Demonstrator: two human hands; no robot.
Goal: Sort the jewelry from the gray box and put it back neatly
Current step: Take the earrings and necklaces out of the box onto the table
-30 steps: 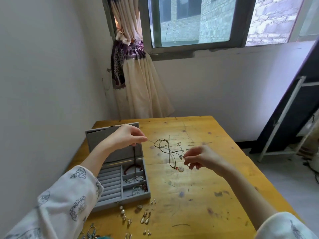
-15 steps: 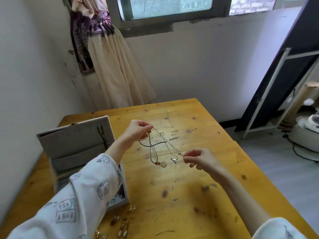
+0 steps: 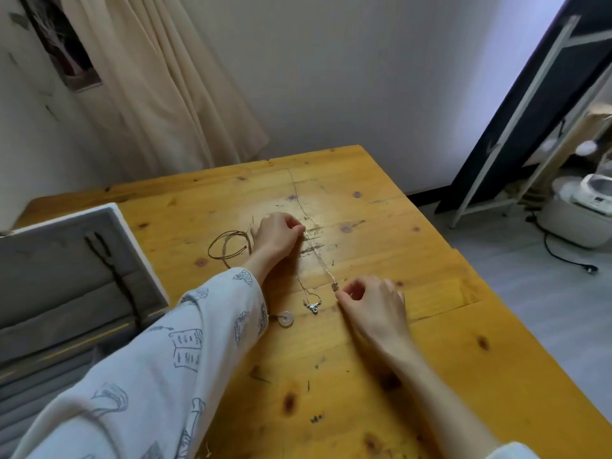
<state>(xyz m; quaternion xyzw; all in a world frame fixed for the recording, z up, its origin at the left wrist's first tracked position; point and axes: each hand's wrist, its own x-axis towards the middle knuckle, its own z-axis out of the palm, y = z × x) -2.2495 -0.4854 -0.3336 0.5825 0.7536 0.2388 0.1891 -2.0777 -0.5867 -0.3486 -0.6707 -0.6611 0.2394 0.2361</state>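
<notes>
Stretching a thin silver chain (image 3: 319, 256) taut between both hands, low over the middle of the yellow wooden worktop (image 3: 381, 359). Left hand (image 3: 276, 235) pinches the far end, thumb and forefinger closed on it, other fingers curled under. Right hand (image 3: 372, 301) pinches the near end beside a small charm (image 3: 334, 286), fingertips together on the chain, remaining fingers loosely bent.

A second fine chain trails from under the left wrist toward the near side and ends in a small silver pendant (image 3: 313, 306) lying flat on the wood, just left of the right hand. A round pale disc pendant (image 3: 285, 319) lies just beside the left sleeve (image 3: 185, 352), which hides part of its cord.

A brown cord (image 3: 228, 246) lies coiled in loose loops left of the left hand, toward the far left part of the worktop, apart from the silver pieces.

The gray box (image 3: 66, 276) stands open at the left edge, lid raised, a dark cord (image 3: 109, 266) hanging down its inner face. The tray contents are mostly hidden by the sleeve and blur.

Off the right edge, on the floor, a white appliance (image 3: 583, 210) with a black cable; a cream curtain (image 3: 159, 94) hangs behind the far left corner.
</notes>
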